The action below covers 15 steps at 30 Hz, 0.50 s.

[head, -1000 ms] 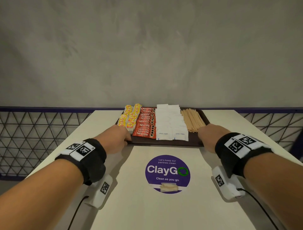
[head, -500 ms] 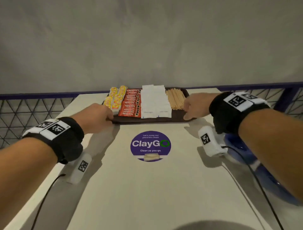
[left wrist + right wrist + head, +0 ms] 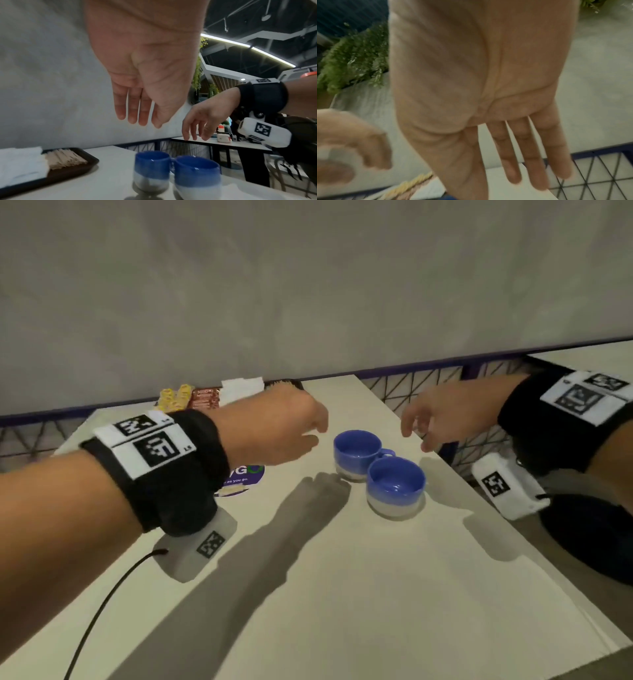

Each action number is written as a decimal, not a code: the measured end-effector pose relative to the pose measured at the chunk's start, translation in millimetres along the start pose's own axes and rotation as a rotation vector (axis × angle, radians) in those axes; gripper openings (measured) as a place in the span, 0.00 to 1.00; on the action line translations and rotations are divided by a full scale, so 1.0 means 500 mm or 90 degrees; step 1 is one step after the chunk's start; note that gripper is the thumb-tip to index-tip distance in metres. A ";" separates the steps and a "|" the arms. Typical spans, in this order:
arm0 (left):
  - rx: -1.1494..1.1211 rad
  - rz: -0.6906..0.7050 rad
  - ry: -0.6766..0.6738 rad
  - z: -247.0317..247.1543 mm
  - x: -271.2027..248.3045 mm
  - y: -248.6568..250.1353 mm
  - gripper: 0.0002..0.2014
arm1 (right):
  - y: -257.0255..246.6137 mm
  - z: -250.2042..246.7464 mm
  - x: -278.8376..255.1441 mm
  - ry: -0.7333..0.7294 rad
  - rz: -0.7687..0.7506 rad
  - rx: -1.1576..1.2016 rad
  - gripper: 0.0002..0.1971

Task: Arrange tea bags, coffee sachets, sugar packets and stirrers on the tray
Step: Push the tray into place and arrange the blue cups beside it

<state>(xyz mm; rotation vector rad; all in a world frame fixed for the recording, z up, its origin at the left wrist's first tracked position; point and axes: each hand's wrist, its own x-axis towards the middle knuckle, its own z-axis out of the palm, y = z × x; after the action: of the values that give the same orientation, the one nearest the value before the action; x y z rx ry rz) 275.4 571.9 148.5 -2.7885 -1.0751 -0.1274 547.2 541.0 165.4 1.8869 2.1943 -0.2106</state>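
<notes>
Both hands off tray (image 3: 72, 171), left hand (image 3: 274, 433), right hand (image 3: 448, 419) now above cups (image 3: 394, 484)

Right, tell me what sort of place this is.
Probably an office pantry or café corner: a purple table sticker about cleaning up, a tray of drink sachets and stirrers, and two blue cups.

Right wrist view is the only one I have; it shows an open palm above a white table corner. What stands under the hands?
Observer: A blue cup and a second blue cup stand close together on the table.
Operator: Do the hands hold them?
Observer: No. The left hand and the right hand hover above them, fingers relaxed.
Operator: Where is the tray?
Observer: The tray lies to the cups' left, with the stirrers on it.
</notes>
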 end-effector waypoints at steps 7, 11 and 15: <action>-0.033 0.005 -0.036 0.138 0.101 0.095 0.11 | 0.009 0.175 -0.073 0.116 -0.125 0.021 0.25; -0.030 -0.049 -0.060 0.185 0.137 0.087 0.06 | 0.015 0.231 -0.043 0.183 -0.178 0.014 0.14; -0.061 -0.074 -0.062 0.202 0.174 0.060 0.07 | 0.015 0.235 -0.008 0.175 -0.187 0.022 0.07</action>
<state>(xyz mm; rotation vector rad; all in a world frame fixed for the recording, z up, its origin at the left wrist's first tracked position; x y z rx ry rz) 362.5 624.3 57.4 -2.8420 -1.2866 -0.0584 565.2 507.3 53.9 1.6865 2.6658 -0.0397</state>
